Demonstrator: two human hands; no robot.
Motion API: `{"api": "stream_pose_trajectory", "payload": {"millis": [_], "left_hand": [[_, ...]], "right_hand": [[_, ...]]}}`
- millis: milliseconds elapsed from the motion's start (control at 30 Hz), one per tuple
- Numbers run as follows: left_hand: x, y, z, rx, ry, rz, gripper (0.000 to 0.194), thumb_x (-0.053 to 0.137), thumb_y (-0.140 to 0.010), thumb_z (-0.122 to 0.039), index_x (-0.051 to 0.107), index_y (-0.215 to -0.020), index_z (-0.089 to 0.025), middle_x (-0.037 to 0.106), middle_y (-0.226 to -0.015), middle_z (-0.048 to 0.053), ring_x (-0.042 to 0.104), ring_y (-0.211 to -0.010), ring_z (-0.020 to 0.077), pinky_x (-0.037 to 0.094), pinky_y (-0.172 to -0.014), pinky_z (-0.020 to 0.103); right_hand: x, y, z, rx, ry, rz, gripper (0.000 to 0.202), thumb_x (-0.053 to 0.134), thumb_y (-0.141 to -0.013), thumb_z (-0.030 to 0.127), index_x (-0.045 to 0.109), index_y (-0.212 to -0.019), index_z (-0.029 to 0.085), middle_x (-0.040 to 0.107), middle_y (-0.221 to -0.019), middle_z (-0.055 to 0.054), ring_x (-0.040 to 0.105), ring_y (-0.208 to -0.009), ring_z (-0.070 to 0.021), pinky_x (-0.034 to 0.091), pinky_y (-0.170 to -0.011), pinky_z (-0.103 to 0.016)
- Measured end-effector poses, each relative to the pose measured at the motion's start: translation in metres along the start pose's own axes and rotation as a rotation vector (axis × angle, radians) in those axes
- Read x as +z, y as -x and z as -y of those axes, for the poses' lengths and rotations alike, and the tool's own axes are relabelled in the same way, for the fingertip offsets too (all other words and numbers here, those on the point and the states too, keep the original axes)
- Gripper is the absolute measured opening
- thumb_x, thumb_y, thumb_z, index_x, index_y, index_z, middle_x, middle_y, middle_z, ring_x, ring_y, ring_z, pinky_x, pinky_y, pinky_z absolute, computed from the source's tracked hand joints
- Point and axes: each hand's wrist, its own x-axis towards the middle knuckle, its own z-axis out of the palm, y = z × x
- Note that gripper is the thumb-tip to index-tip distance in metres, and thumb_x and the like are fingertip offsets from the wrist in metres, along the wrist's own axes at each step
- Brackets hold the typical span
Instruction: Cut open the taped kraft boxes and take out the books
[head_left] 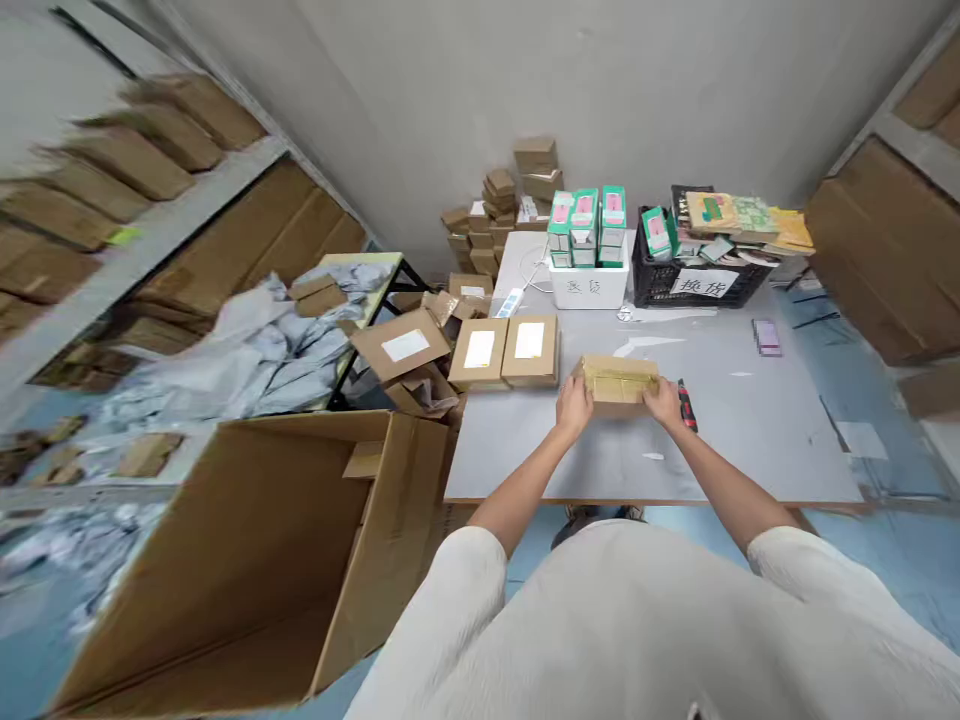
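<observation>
Taped box, one: brown cardboard with glossy tape across it, at the front-middle part of the grey desk, directly before me. My left hand grips its left end; my right hand pinches its right end, so the box sits between the two.

Cutter, one: red and black, lying on the desk just beside my right hand.

Labelled boxes, two: brown, each with a white label, side by side to the left of my left hand; the left one and the right one touch.

White bin, one: at the back of the desk, with dark handwriting on its front, holding green-and-pink packets stood upright.

Black crate, one: right of the white bin, with a handwritten paper sign in front and books piled on top.

Purple item, one: flat, toward the right side of the desk, its details blurred.

Large carton, one: open, left of the desk.

Small boxes, several: stacked against the wall behind the desk.
</observation>
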Motion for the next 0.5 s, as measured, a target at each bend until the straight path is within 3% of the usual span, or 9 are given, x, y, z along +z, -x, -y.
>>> {"api": "stream_pose_trajectory", "payload": {"millis": [167,300,400,500], "left_hand": [[0.019,0.004,0.000,-0.022,-0.007,0.126,0.053,0.051,-0.104,-0.018,0.055,-0.157,-0.021,0.068,-0.132,0.016,0.067,-0.121,0.0312,0.052,-0.106,0.040],[0.027,0.009,0.003,-0.044,-0.052,0.193,0.050,0.050,-0.104,-0.018,0.056,-0.154,-0.021,0.066,-0.135,0.017,0.066,-0.122,0.0320,0.053,-0.107,0.043],[0.031,0.012,0.000,-0.030,-0.107,0.140,0.047,0.054,-0.103,-0.022,0.059,-0.149,-0.021,0.060,-0.148,0.019,0.061,-0.134,0.0360,0.051,-0.111,0.049],[0.036,0.013,-0.007,0.075,-0.143,0.059,0.041,0.060,-0.101,-0.025,0.064,-0.142,-0.021,0.047,-0.166,0.020,0.046,-0.152,0.0396,0.043,-0.121,0.055]], "right_hand": [[-0.010,0.006,-0.027,-0.080,0.038,-0.059,0.055,0.060,-0.095,0.030,0.060,-0.148,0.018,0.060,-0.139,-0.019,0.054,-0.138,-0.0339,0.046,-0.117,-0.044],[-0.010,0.013,-0.042,-0.102,0.016,-0.040,0.055,0.061,-0.094,0.027,0.059,-0.148,0.020,0.057,-0.144,-0.019,0.058,-0.134,-0.0332,0.048,-0.115,-0.044],[-0.010,0.015,-0.050,-0.110,-0.030,-0.015,0.055,0.059,-0.096,0.028,0.057,-0.150,0.020,0.055,-0.147,-0.019,0.061,-0.132,-0.0319,0.049,-0.115,-0.044],[-0.012,0.013,-0.062,-0.132,-0.122,0.002,0.055,0.057,-0.097,0.031,0.056,-0.151,0.022,0.055,-0.149,-0.017,0.068,-0.116,-0.0284,0.054,-0.111,-0.045]]}}
